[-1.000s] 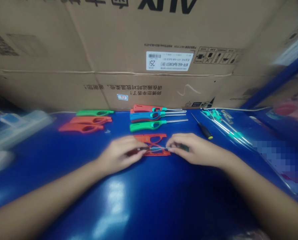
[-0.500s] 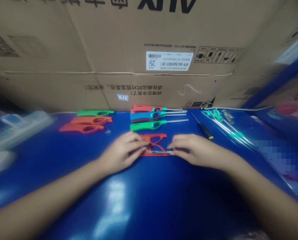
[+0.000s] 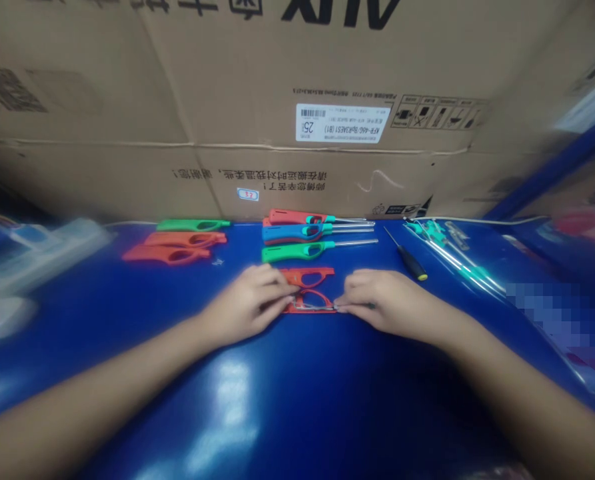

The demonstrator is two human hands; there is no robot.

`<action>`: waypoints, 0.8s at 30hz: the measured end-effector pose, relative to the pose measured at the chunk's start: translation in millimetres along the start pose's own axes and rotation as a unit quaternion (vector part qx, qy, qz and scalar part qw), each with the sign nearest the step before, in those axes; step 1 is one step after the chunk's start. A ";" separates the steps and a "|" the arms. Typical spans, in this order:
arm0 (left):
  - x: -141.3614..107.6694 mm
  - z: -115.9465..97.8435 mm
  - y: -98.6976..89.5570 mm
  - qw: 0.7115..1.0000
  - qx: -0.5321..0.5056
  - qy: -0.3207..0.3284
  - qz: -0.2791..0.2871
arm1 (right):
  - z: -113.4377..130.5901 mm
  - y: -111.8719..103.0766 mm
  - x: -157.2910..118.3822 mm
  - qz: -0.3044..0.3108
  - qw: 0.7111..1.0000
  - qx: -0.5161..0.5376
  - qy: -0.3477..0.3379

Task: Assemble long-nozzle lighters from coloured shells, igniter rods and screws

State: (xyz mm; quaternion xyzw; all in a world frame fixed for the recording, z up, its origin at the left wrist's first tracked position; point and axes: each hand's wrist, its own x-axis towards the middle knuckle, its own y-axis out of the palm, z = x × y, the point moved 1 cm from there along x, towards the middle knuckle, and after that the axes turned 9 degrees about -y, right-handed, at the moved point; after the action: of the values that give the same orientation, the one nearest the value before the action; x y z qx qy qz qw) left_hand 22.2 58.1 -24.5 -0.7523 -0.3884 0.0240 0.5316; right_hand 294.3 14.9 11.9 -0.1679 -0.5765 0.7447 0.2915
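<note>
In front of me lie two orange-red shell halves of a long-necked lighter, the upper half [image 3: 308, 275] above the lower half [image 3: 315, 294]. Across the lower half runs a thin grey wire or tube [image 3: 318, 309]. My right hand [image 3: 394, 300] pinches its right end, thumb and fingertips pressed together at the neck end of the shell. My left hand [image 3: 252, 300] is closed at the shell's handle end, fingertips on the lower half near the wire's left end. What sits between those left fingertips is hidden.
Behind the shells lie assembled lighters: green [image 3: 292, 254], blue [image 3: 290, 232] and red [image 3: 297, 217]. Orange [image 3: 167, 255] and green [image 3: 192, 225] shells lie left. Rightward are a black screwdriver [image 3: 411, 261] and several metal tubes with teal parts [image 3: 457, 260]. A cardboard box [image 3: 227, 120] walls the back.
The wire sits lower along the lower shell half, and my right fingertips have shifted slightly with it. My left hand stays at the handle end. The whole view has shifted slightly.
</note>
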 end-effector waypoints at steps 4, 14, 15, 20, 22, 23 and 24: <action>-0.7 1.2 1.0 1.000 0.002 -0.001 -0.001 | 0.6 1.6 2.1 -0.006 1.000 -0.004 -0.009; -0.6 0.5 1.2 1.000 0.003 -0.001 0.010 | 5.9 0.5 3.3 0.010 1.000 -0.016 0.005; -0.4 0.4 1.1 1.000 0.002 0.000 0.009 | 7.3 0.0 3.8 0.013 1.000 -0.023 0.004; -0.5 1.0 1.2 1.000 0.001 0.002 0.010 | 16.0 -1.4 6.2 0.036 0.997 -0.073 0.007; -0.7 1.5 1.6 1.000 0.000 0.002 0.011 | 18.8 -1.0 7.2 0.049 0.994 -0.093 0.009; -0.8 1.7 1.8 1.000 -0.001 0.001 0.011 | 19.8 -0.7 7.6 0.054 0.993 -0.100 0.009; -0.9 1.8 1.9 1.000 -0.001 0.001 0.010 | 20.4 -0.6 8.0 0.058 0.993 -0.104 0.009</action>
State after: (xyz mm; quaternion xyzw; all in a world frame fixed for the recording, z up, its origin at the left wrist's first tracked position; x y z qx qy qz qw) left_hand 21.8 58.7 -27.3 -0.7566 -0.3806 0.0286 0.5309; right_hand 276.3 4.5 18.8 -0.2371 -0.6372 0.6951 0.2337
